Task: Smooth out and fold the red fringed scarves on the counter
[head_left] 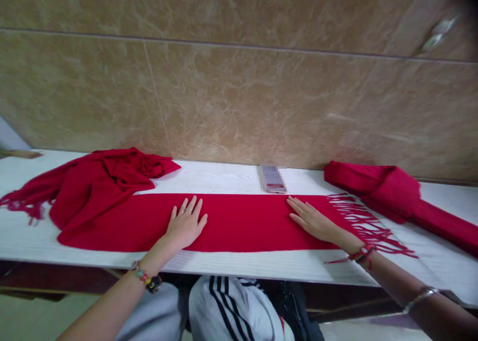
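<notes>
A red scarf (242, 224) lies along the white table, its right part spread flat in a long strip that ends in a loose fringe. Toward the left the same cloth runs into a crumpled heap with more fringe. My left hand (185, 224) rests palm down on the flat strip, fingers spread, a ring on one finger. Near the fringed end, my right hand (311, 219) lies flat on the cloth with its fingers stretched to the left. Neither hand grips the fabric.
A phone (273, 178) lies behind the strip, near the tiled wall (246, 102). Another folded red cloth (377, 186) sits at the back right and trails off the right side. The table's front edge (242, 276) runs just above my legs.
</notes>
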`<action>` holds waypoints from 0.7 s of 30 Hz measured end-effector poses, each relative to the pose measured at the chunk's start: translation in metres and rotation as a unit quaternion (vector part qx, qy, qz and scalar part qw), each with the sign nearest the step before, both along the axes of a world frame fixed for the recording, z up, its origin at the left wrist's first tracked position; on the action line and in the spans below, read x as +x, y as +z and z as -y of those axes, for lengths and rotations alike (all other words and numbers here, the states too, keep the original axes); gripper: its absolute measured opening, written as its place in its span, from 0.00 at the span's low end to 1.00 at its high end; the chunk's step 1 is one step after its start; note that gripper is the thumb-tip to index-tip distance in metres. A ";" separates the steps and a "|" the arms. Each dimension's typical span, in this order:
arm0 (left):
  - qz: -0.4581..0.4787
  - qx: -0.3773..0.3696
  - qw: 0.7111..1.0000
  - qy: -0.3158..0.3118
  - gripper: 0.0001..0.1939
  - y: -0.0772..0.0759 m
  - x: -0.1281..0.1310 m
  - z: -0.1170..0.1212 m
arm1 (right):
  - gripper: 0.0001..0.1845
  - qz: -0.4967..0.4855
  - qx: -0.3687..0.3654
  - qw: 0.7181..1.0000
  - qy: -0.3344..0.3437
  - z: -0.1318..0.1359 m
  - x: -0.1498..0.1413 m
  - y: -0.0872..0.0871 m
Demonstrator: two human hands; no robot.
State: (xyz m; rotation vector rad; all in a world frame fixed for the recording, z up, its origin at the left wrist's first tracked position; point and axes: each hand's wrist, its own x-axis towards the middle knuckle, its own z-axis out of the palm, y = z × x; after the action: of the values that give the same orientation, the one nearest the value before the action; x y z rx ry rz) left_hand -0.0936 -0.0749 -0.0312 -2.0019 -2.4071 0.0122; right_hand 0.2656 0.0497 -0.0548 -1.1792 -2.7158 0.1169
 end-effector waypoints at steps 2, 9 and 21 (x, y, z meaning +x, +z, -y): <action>-0.013 -0.026 0.999 0.014 0.29 0.007 0.004 -0.003 | 0.31 -0.029 -0.010 0.999 -0.023 0.000 0.009 0.005; -0.067 0.002 0.996 -0.052 0.29 0.040 0.062 -0.037 | 0.30 -0.082 0.011 0.994 0.069 0.017 -0.058 0.031; 0.072 -0.045 0.994 -0.073 0.30 -0.004 0.090 -0.057 | 0.25 0.059 0.073 0.994 -0.058 -0.042 0.083 0.007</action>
State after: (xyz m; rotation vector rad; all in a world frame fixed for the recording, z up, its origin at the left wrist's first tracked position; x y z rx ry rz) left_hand -0.0038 -0.0180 -0.0356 -2.2890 -2.3754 -0.0272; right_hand 0.3482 0.0914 -0.0477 -1.3363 -2.6918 -0.1711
